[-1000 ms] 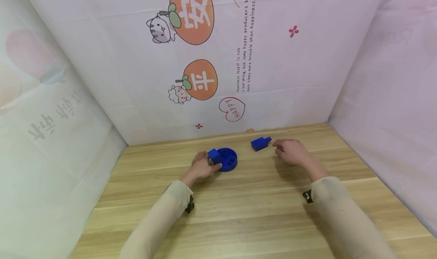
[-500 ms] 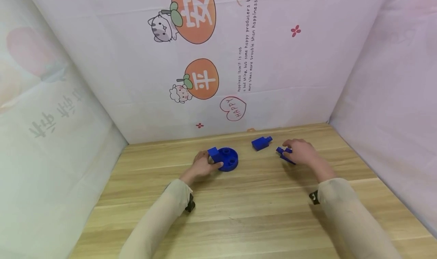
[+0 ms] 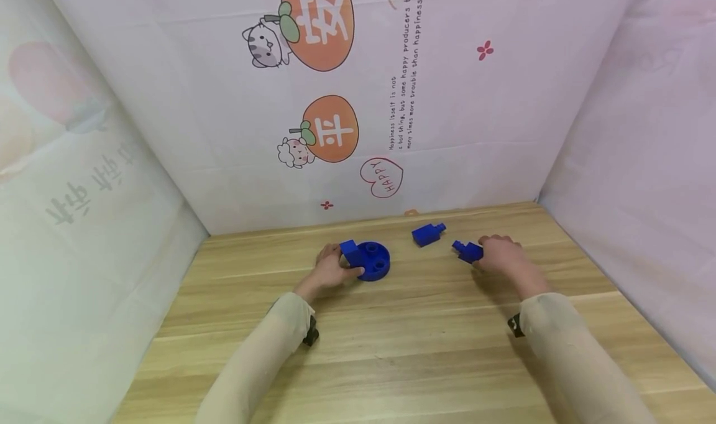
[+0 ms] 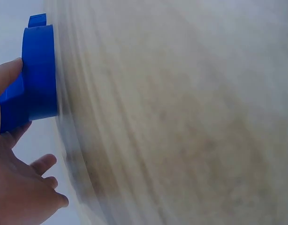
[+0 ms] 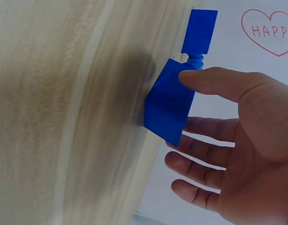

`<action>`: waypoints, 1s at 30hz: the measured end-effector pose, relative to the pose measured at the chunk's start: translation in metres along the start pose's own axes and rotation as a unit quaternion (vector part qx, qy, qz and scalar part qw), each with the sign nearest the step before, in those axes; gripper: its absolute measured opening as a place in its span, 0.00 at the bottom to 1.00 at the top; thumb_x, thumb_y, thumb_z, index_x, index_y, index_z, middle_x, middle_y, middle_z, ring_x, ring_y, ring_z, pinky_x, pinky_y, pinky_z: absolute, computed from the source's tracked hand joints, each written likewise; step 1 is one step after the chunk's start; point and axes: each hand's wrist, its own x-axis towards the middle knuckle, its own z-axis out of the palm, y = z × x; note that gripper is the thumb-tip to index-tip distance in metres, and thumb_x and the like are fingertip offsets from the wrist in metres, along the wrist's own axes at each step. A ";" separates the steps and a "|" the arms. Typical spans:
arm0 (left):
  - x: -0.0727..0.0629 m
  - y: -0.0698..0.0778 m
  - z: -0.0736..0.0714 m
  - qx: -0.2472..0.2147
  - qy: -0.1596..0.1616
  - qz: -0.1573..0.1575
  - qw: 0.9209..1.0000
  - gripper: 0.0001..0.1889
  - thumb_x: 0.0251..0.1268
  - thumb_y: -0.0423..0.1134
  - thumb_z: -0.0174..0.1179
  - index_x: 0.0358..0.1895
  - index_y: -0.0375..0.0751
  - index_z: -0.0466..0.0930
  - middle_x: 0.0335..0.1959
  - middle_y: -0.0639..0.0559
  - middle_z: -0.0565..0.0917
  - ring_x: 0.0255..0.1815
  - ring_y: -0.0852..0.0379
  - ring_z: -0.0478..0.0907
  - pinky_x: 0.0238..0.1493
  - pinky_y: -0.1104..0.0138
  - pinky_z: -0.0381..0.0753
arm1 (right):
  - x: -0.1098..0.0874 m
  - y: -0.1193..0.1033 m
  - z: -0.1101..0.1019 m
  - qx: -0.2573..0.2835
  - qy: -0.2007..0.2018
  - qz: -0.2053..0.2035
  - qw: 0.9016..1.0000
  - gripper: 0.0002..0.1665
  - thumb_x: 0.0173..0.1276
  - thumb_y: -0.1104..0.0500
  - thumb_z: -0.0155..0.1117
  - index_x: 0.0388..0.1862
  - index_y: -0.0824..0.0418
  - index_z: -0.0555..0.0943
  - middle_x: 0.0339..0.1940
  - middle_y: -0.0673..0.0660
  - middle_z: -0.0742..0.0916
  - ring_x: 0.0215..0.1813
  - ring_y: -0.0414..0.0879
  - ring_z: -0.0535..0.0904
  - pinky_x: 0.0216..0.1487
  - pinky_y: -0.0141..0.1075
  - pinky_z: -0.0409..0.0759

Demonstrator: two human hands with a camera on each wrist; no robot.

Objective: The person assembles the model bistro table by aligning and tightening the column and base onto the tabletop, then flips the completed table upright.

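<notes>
My left hand (image 3: 329,271) pinches an upright blue block (image 3: 350,252) at the left edge of a round blue base (image 3: 376,277). Two short hollow posts stand inside that base. From the left wrist, the base (image 4: 39,72) appears edge-on beside the thumb, close to the table. My right hand (image 3: 502,256) holds a blue block with a small stepped knob (image 3: 470,252) whose knob points left. In the right wrist view the thumb lies on one face of this block (image 5: 170,101), with fingers behind. Between the hands, farther back, lies a similar blue block (image 3: 427,235), knob to the right.
A wood-grain table (image 3: 380,349) carries everything. Behind it rises a white printed cloth wall (image 3: 447,163); more cloth closes off the left and right sides. Each wrist wears a small black device, the left one (image 3: 311,332) and right one (image 3: 515,325).
My right hand has moved slightly right with its block, which has turned so the knob now points left. The left hand and round base have stayed almost still.
</notes>
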 end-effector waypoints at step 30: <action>-0.001 -0.001 0.002 0.024 0.018 0.002 1.000 0.46 0.62 0.60 0.65 0.75 0.33 0.60 0.75 0.34 0.66 0.80 0.36 0.53 0.80 0.44 0.46 | 0.003 -0.009 -0.004 0.042 0.091 0.024 0.995 0.32 0.66 0.43 0.65 0.58 0.65 0.79 0.51 0.71 0.86 0.50 0.67 0.83 0.45 0.59 0.80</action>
